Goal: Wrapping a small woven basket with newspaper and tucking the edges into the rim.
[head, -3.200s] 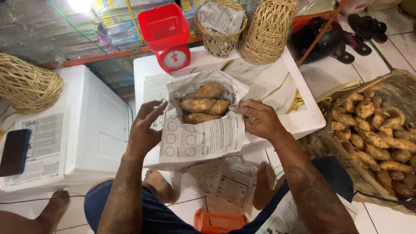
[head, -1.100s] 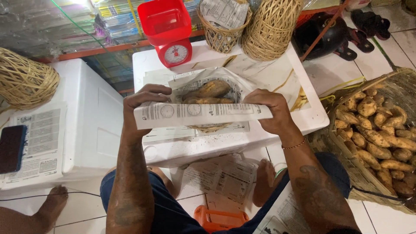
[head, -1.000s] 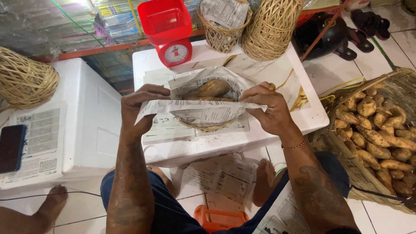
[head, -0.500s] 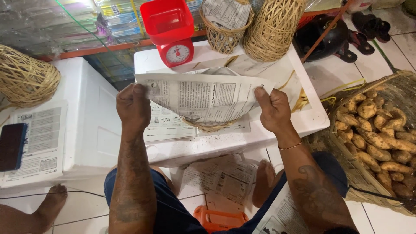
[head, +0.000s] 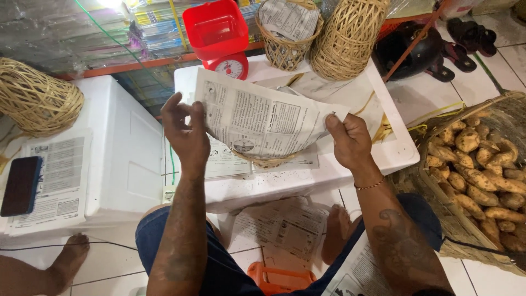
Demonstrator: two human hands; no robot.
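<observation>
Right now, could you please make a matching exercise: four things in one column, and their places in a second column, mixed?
1. newspaper sheet
2. red scale
3. dark phone
4. brown tubers

a. in the big basket at right
b. on printed paper, far left
c. between left hand and right hand
d. at the box's far edge

Pairs: 1-c, 2-d, 3-b, 4-a

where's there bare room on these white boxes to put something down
The left white box is bare between the newspaper sheet with the phone and its right edge. The middle white box is crowded: red scale and wicker baskets at the back, both hands, left hand and right hand, spreading newspaper across it. Only its right rim is free.
</observation>
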